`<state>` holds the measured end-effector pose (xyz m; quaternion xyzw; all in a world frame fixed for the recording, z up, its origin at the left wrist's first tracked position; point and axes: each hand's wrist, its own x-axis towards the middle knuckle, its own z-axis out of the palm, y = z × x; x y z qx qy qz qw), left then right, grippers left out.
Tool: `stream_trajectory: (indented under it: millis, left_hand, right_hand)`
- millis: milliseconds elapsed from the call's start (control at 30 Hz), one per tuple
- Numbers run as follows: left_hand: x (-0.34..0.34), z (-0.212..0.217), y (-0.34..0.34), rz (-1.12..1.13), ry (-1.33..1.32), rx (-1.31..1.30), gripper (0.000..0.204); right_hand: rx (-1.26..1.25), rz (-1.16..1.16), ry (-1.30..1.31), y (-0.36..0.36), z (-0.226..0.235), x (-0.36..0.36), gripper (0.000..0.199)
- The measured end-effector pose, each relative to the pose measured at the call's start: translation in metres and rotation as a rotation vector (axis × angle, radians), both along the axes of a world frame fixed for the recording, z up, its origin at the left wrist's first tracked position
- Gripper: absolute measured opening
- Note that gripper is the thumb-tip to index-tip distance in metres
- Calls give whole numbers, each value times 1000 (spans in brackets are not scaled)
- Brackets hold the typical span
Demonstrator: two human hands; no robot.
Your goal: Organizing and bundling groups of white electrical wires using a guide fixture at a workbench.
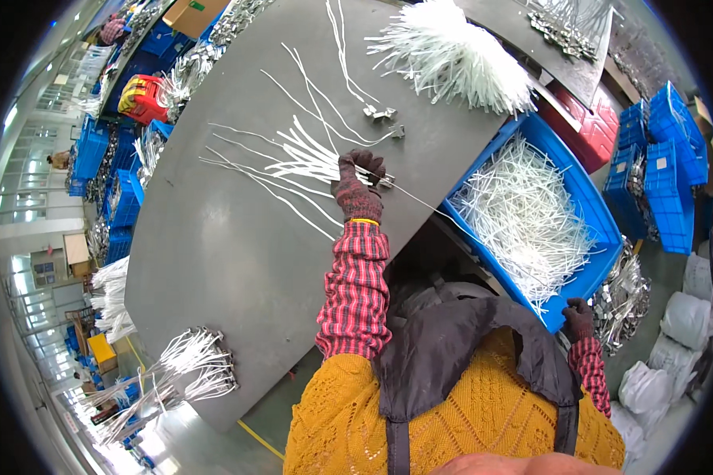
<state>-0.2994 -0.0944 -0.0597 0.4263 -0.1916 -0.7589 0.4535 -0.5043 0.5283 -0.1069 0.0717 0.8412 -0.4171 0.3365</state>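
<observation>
My left hand (359,186), in a dark red knitted glove, is closed on a bunch of white wires (313,162) over the grey table. Their loose ends fan out to the left, and small metal parts show at the fingers' right side. One thin wire runs from there toward the blue crate (553,136), which holds many short white tubes (523,214). My right hand (578,319), gloved too, is at the crate's near right corner with its fingers curled; what they hold, if anything, is hidden. Beyond my left hand lie a few white wires with metal clips (380,114).
The grey table (214,245) curves around my left side. A thick pile of white strands (459,55) lies at its far edge, and a wire bundle (194,364) at its near left. Metal parts (622,305) are heaped right of the crate. Blue crates (669,186) stand farther right.
</observation>
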Motion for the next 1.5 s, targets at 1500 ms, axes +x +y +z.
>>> stream_trajectory:
  millis: [1500]
  left_hand:
    - [123, 6, 3, -146, 35, -52, 31]
  right_hand:
    - [-554, 795, -190, -504, 59, 182, 48]
